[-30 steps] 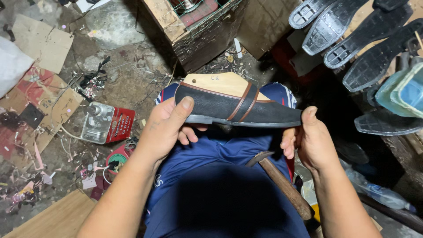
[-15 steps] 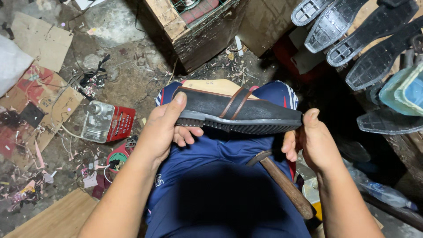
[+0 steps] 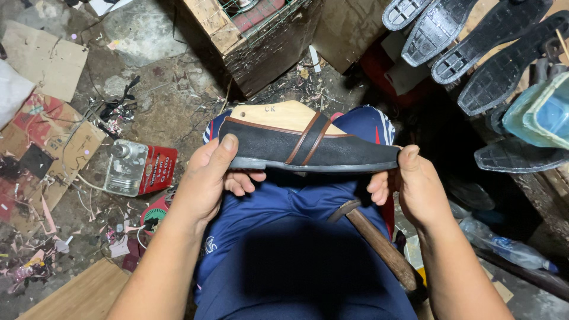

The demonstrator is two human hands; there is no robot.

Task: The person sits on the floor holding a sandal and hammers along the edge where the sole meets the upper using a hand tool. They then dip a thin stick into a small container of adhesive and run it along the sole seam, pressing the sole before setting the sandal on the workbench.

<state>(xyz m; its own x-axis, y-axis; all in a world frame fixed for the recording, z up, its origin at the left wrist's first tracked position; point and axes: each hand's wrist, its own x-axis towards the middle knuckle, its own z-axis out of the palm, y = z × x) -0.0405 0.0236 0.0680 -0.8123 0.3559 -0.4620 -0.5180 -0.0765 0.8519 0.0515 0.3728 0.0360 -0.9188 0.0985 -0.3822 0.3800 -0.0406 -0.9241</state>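
A black shoe [image 3: 278, 148] with a brown strap sits on a pale wooden last [image 3: 278, 115] and is held sideways above my lap. My left hand [image 3: 207, 178] grips its heel end, thumb on the black upper, fingers under the sole. At the toe end my right hand [image 3: 412, 184] pinches the tip. A hammer [image 3: 379, 243] with a wooden handle lies across my blue shorts [image 3: 284, 237], just below the right hand.
Several black soles [image 3: 474, 47] lie on a bench at the upper right beside a pale blue container [image 3: 539, 112]. A red and silver can [image 3: 139, 169] lies on the littered floor at left. A wooden crate [image 3: 255, 35] stands ahead. Cardboard scraps [image 3: 41, 59] lie at far left.
The shoe has rolled in my hands: first its sole edge faced me, now its side with the strap and the top of the last show. Both hands kept their grip.
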